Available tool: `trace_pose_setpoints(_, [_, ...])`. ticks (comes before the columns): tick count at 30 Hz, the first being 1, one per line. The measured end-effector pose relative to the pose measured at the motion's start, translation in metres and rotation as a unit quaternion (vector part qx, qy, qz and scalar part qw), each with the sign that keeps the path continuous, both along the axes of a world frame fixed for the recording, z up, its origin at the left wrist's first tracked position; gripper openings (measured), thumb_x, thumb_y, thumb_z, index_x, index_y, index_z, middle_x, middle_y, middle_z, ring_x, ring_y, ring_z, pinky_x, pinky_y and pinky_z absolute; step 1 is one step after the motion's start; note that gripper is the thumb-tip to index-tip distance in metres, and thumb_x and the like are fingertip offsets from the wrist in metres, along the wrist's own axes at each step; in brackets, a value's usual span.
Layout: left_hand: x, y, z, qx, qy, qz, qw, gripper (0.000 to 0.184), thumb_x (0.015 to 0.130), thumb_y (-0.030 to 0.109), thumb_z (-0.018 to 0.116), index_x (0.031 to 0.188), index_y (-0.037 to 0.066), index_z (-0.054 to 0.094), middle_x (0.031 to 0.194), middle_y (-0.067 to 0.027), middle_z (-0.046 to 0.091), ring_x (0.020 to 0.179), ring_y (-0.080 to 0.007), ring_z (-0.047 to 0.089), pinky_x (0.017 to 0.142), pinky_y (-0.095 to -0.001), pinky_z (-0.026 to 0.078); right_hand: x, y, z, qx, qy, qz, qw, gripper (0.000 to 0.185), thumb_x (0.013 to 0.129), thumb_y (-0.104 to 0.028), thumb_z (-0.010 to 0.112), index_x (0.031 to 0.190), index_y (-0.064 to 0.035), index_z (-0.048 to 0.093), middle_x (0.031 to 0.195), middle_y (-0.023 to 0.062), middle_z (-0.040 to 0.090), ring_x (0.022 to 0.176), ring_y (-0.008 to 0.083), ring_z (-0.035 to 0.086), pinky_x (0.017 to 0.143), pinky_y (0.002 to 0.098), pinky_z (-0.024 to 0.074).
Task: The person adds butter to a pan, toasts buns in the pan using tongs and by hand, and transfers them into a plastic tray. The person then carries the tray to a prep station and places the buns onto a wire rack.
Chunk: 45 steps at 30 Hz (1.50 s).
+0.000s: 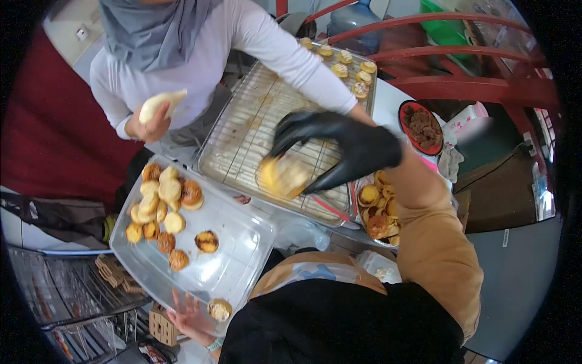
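Observation:
My right hand (pixel 336 148), in a black glove, grips a yellow, cream-topped pastry (pixel 284 176), blurred by motion, above a wire rack on a metal tray (pixel 242 142). At the lower left, my bare left hand (pixel 191 318) holds the near corner of a clear plastic tub (pixel 233 258), its fingers spread against the wall. Golden and browned pastry pieces (pixel 174 222) lie in the tub's far left part. One cream-topped pastry (pixel 219 309) sits in the near corner, beside my left hand.
Across the tray, a co-worker (pixel 160 67) holds a piping bag (pixel 160 106) and reaches an arm over the rack. Small topped pastries (pixel 344 57) stand at its far end. To the right are a red-rimmed bowl of brown crumbs (pixel 422 126) and a bowl of pastry pieces (pixel 379 227).

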State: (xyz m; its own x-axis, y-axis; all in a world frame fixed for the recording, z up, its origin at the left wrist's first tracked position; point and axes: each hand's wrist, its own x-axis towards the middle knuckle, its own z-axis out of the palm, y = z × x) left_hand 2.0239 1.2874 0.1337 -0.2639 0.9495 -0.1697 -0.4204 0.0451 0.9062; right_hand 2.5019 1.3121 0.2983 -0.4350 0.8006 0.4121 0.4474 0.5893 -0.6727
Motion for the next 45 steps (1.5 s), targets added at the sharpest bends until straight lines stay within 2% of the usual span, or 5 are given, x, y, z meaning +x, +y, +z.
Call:
trace_pose_setpoints(10, [-0.012, 0.001, -0.006, -0.062, 0.011, -0.004, 0.998, 0.055, 0.081, 0.020, 0.046, 0.132, 0.008, 0.031, 0.133, -0.0196, 0.040, 0.106, -0.0363, 0.052, 0.080, -0.0423, 0.048, 0.238, 0.004, -0.022, -0.208, -0.032, -0.503, 0.839, 0.060, 0.066, -0.028, 0.076, 0.114, -0.0004, 0.054, 0.104, 0.0115, 0.061, 0.094, 0.0183, 0.058, 0.084, 0.0304, 0.0450])
trace_pose_setpoints(21, [-0.005, -0.001, 0.010, -0.106, 0.078, 0.011, 0.991, 0.059, 0.075, 0.016, 0.044, 0.131, 0.001, 0.036, 0.129, -0.0214, 0.043, 0.112, -0.0414, 0.047, 0.088, -0.0477, 0.042, 0.294, 0.081, -0.177, -0.204, -0.301, -0.410, 0.836, 0.056, 0.059, -0.034, 0.076, 0.106, -0.0068, 0.060, 0.098, 0.0125, 0.062, 0.091, 0.0256, 0.059, 0.082, 0.0340, 0.0462])
trace_pose_setpoints(31, [0.006, -0.008, 0.002, -0.049, 0.056, 0.038, 0.997, 0.022, 0.085, 0.026, 0.047, 0.103, 0.015, 0.043, 0.134, -0.0181, 0.040, 0.106, -0.0383, 0.051, 0.080, -0.0460, 0.047, 0.275, 0.092, -0.082, -0.068, -0.289, -0.528, 0.796, 0.037, 0.078, -0.006, 0.057, 0.115, -0.0033, 0.053, 0.110, 0.0110, 0.058, 0.100, 0.0213, 0.055, 0.089, 0.0326, 0.0430])
trace_pose_setpoints(36, [0.018, -0.015, -0.008, -0.026, 0.022, 0.101, 0.994, 0.013, 0.081, 0.014, 0.050, 0.090, 0.013, 0.041, 0.128, -0.0210, 0.045, 0.097, -0.0403, 0.057, 0.071, -0.0438, 0.052, 0.045, 0.078, 0.035, -0.092, -0.049, -0.081, 0.991, 0.030, 0.079, -0.015, 0.062, 0.106, -0.0017, 0.060, 0.107, 0.0092, 0.060, 0.097, 0.0193, 0.057, 0.087, 0.0329, 0.0435])
trace_pose_setpoints(45, [0.036, -0.021, 0.015, -0.002, -0.023, 0.104, 0.994, 0.010, 0.077, 0.004, 0.042, 0.085, 0.010, 0.042, 0.120, -0.0183, 0.052, 0.090, -0.0328, 0.060, 0.070, -0.0389, 0.051, -0.258, 0.042, -0.130, -0.067, -0.147, 0.407, 0.899, 0.045, 0.065, -0.015, 0.068, 0.106, -0.0004, 0.056, 0.106, 0.0164, 0.056, 0.097, 0.0336, 0.055, 0.085, 0.0402, 0.0448])
